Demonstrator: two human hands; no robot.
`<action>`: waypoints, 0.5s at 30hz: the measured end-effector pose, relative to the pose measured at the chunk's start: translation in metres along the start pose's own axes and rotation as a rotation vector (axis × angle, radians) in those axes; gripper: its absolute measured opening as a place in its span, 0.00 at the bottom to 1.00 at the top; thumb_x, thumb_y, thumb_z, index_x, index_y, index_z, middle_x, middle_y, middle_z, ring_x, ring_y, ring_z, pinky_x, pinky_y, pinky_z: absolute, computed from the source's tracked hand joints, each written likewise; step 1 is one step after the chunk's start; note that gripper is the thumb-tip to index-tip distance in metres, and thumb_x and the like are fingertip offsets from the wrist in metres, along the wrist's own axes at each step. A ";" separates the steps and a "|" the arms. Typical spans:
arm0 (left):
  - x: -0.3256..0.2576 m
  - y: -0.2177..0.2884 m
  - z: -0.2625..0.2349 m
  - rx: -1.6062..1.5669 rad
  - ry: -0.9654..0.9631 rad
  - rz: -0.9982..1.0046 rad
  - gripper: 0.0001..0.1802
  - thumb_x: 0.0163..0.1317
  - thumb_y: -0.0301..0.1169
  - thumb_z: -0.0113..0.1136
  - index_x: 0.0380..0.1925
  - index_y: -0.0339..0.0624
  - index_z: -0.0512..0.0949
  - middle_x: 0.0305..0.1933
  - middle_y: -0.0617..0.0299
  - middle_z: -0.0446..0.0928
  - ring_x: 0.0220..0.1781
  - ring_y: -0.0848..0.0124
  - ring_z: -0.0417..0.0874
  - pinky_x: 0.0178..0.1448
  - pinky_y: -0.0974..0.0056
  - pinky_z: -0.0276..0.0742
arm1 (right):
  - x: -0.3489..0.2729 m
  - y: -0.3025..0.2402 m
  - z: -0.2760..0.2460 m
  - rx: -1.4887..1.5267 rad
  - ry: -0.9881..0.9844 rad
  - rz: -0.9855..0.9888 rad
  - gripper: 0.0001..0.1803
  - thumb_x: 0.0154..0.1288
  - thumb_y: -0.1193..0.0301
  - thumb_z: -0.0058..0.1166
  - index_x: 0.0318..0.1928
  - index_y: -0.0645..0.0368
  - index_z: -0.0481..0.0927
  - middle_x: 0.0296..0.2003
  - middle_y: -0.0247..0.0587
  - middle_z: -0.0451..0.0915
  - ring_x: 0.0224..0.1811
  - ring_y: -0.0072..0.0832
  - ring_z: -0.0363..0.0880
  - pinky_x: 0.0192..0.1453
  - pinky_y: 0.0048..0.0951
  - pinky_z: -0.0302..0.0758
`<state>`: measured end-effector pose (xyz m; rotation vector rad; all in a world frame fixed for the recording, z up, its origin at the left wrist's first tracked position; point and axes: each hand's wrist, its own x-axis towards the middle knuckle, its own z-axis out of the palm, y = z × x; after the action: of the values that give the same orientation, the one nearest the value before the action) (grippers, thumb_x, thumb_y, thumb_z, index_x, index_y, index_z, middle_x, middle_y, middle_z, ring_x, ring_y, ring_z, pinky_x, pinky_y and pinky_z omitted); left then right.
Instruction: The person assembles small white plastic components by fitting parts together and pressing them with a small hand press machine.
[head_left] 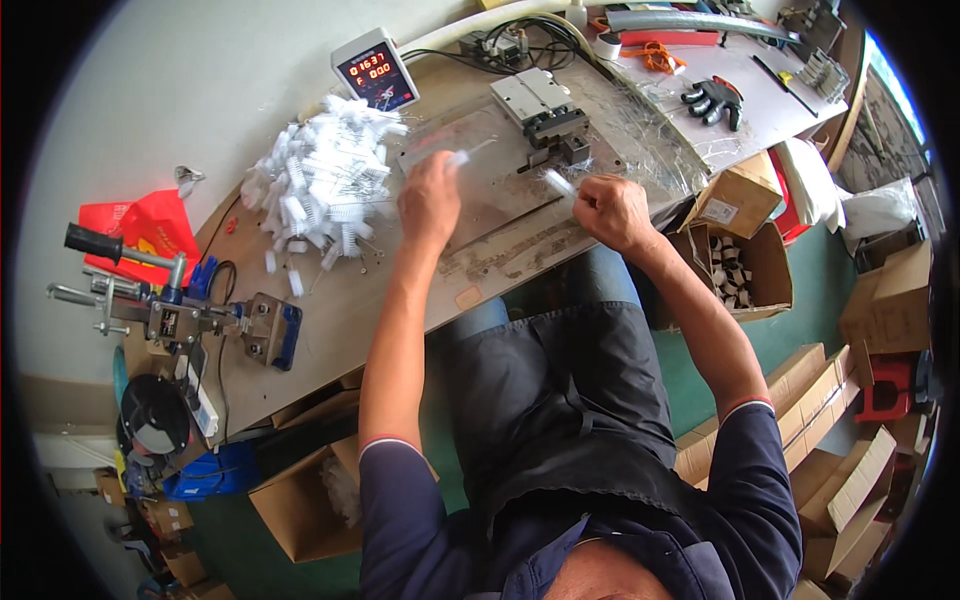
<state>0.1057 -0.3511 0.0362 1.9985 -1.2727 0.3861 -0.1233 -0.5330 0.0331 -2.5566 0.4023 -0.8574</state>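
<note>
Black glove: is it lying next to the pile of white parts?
No, the black glove lies at the far right end of the bench, while the pile of white parts is at the left.

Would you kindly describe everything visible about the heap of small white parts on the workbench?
The heap of white parts is a loose mound of many small, ribbed, plastic-looking pieces lying at all angles. It sits on the workbench beyond the left hand, below a sloped digital counter. A few strays have scattered toward the bench's near edge.

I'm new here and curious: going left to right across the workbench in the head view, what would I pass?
Red bag → pile of white parts → left hand → metal press block → right hand → black glove.
</note>
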 end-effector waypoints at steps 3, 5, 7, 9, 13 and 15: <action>-0.006 -0.023 0.009 0.096 0.132 -0.088 0.10 0.70 0.30 0.60 0.50 0.45 0.79 0.48 0.53 0.83 0.53 0.50 0.82 0.55 0.49 0.78 | 0.005 0.000 0.006 -0.033 -0.008 0.108 0.08 0.55 0.69 0.58 0.26 0.62 0.79 0.27 0.51 0.82 0.31 0.52 0.83 0.38 0.47 0.79; -0.007 -0.019 0.009 0.172 0.150 -0.144 0.13 0.67 0.30 0.64 0.51 0.43 0.79 0.52 0.54 0.81 0.57 0.51 0.79 0.59 0.51 0.77 | 0.007 0.000 0.010 -0.069 0.087 0.172 0.09 0.55 0.68 0.56 0.25 0.60 0.79 0.26 0.53 0.82 0.32 0.53 0.83 0.39 0.50 0.79; -0.007 -0.015 0.009 0.175 0.118 -0.126 0.14 0.67 0.30 0.64 0.51 0.42 0.79 0.54 0.55 0.79 0.58 0.52 0.78 0.60 0.51 0.76 | 0.011 0.001 0.015 -0.098 0.065 0.214 0.10 0.57 0.66 0.56 0.26 0.60 0.80 0.26 0.54 0.83 0.33 0.53 0.84 0.40 0.51 0.79; -0.007 -0.010 0.008 0.177 0.110 -0.083 0.14 0.66 0.29 0.65 0.51 0.43 0.79 0.55 0.56 0.78 0.58 0.53 0.78 0.59 0.51 0.77 | 0.013 0.005 0.022 -0.125 0.077 0.282 0.11 0.57 0.65 0.56 0.26 0.60 0.81 0.27 0.54 0.84 0.33 0.54 0.84 0.42 0.51 0.79; -0.008 -0.011 0.006 0.173 0.103 -0.104 0.14 0.66 0.29 0.65 0.51 0.44 0.79 0.54 0.56 0.79 0.57 0.54 0.79 0.59 0.52 0.77 | 0.019 -0.001 0.025 -0.129 0.082 0.301 0.12 0.57 0.64 0.56 0.26 0.60 0.81 0.27 0.54 0.84 0.33 0.54 0.84 0.43 0.52 0.79; -0.008 -0.015 0.005 0.158 0.112 -0.089 0.13 0.65 0.29 0.66 0.50 0.44 0.80 0.52 0.57 0.80 0.56 0.53 0.80 0.59 0.52 0.77 | 0.021 -0.003 0.029 -0.118 0.106 0.327 0.12 0.57 0.63 0.56 0.27 0.60 0.82 0.27 0.55 0.84 0.34 0.55 0.84 0.43 0.52 0.79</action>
<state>0.1142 -0.3462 0.0217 2.1254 -1.1098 0.5624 -0.0890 -0.5304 0.0241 -2.4573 0.8986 -0.8675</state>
